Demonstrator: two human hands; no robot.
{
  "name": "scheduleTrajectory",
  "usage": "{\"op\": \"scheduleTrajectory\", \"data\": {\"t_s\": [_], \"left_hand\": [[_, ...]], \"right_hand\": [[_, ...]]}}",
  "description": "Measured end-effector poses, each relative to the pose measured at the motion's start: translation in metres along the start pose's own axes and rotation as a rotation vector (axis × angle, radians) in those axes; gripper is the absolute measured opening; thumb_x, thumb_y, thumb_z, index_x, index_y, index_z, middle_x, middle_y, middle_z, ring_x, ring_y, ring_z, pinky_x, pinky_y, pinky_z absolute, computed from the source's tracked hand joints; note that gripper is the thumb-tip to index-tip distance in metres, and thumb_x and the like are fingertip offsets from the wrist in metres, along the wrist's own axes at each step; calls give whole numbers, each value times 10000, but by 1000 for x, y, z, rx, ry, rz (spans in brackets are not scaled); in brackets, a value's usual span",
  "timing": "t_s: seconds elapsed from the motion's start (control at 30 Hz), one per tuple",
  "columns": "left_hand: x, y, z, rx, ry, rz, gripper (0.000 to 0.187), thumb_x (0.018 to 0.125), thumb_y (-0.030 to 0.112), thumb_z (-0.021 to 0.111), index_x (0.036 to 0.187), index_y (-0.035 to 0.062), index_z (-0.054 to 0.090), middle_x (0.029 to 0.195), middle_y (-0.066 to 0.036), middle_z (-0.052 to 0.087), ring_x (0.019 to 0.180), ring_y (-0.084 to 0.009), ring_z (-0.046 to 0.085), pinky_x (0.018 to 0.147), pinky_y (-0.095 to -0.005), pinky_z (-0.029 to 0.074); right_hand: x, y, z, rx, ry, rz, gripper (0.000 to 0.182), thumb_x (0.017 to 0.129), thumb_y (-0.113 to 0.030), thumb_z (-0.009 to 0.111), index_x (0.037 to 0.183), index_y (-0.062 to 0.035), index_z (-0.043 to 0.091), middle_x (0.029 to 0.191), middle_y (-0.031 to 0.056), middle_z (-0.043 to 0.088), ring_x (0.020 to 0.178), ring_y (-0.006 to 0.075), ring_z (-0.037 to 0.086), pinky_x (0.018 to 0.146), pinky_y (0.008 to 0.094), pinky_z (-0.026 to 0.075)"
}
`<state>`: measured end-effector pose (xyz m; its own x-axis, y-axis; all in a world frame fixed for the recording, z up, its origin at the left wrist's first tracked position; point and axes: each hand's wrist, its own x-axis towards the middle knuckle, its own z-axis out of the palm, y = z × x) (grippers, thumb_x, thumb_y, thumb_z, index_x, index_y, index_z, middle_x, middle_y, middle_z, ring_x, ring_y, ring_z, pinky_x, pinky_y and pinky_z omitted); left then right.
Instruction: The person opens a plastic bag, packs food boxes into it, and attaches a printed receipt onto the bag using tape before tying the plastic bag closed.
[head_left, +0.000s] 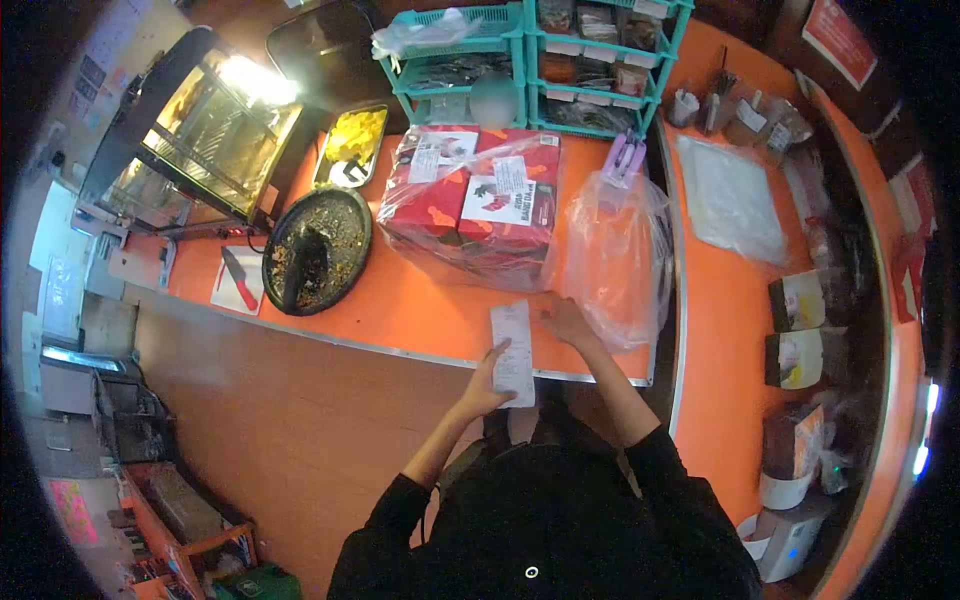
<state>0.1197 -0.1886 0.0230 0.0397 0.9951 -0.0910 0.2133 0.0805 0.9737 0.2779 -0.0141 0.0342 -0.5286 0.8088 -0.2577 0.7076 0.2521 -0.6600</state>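
My left hand (486,385) grips a long printed paper receipt (512,350) by its left side, with the thumb lying over the paper. The receipt is upright before me at the counter's front edge. My right hand (568,322) is just right of the receipt's upper part, fingers loosely bent and apart, with nothing visible in them. Beside that hand lies a clear plastic bag (615,260) with a purple clip-like item (624,158) at its top. Behind the receipt stand red printed boxes (425,205) wrapped in clear plastic.
On the orange counter (400,315) are a large dark mortar (345,270) with a pestle, a red-handled knife (240,280) on a white board, and a tray of yellow pieces (355,135). A lit glass cabinet (225,120) and teal racks (525,70) stand behind. Plastic bags (735,200) lie right.
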Motion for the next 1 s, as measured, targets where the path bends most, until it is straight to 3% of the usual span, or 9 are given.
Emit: {"op": "scheduleTrajectory", "data": {"t_s": [0.27,0.33,0.43,0.57,0.63,0.77,0.87,0.93,1.0], "left_hand": [[55,35,55,-84,-109,122,910,599,114,760,1392,67,314,1397,-182,333,1299,-337,316,1079,-405,258],[72,24,60,-72,-57,157,902,626,115,756,1404,93,300,1377,-181,333,1298,-339,311,1085,-402,248],[78,12,59,75,52,192,874,655,85,736,1408,111,293,1354,-187,337,1296,-342,310,1092,-393,242],[77,22,55,368,57,26,883,627,186,786,1386,132,337,1414,-213,291,1237,-394,397,992,-443,383],[78,36,50,455,67,-18,896,616,185,796,1387,156,340,1419,-208,271,1201,-403,439,950,-455,427],[75,36,45,674,44,-122,956,548,213,839,1376,227,361,1448,-167,195,1072,-383,546,803,-458,503],[72,40,42,683,49,-110,986,506,271,857,1366,258,374,1458,-138,180,1031,-371,573,768,-459,513],[70,45,43,669,47,-114,999,488,305,862,1361,268,379,1459,-126,184,1017,-373,580,767,-461,513],[71,47,42,694,42,-122,1003,475,334,862,1357,274,387,1459,-116,187,1003,-371,589,762,-463,515]], "right_hand": [[-7,96,-10,-135,251,-26,303,890,-247,495,1071,-6,533,1049,196,591,935,400,561,794,480,441],[-14,81,-25,49,330,193,285,913,-232,477,1036,18,535,995,203,589,891,387,563,782,447,448],[-30,69,-37,299,483,174,237,922,-195,471,998,19,543,978,205,587,872,378,569,779,425,451],[-44,72,-7,322,534,-15,214,895,-171,505,1012,8,519,973,196,575,898,368,554,789,416,445],[-52,62,7,162,446,-80,415,724,-204,688,1025,0,488,980,241,524,934,420,532,783,477,445],[-72,14,1,8,175,25,624,589,-224,780,1075,-4,457,1049,241,486,995,405,508,797,462,446],[-59,16,8,-79,185,92,721,526,-242,817,1090,-1,439,1060,228,474,1007,398,493,809,456,442],[-26,38,16,-157,490,84,753,527,-260,817,1112,3,423,1079,227,456,1003,400,489,796,466,442],[-13,34,5,-137,474,100,766,537,-268,814,1129,8,414,1086,234,454,1009,404,487,796,470,444]]}}
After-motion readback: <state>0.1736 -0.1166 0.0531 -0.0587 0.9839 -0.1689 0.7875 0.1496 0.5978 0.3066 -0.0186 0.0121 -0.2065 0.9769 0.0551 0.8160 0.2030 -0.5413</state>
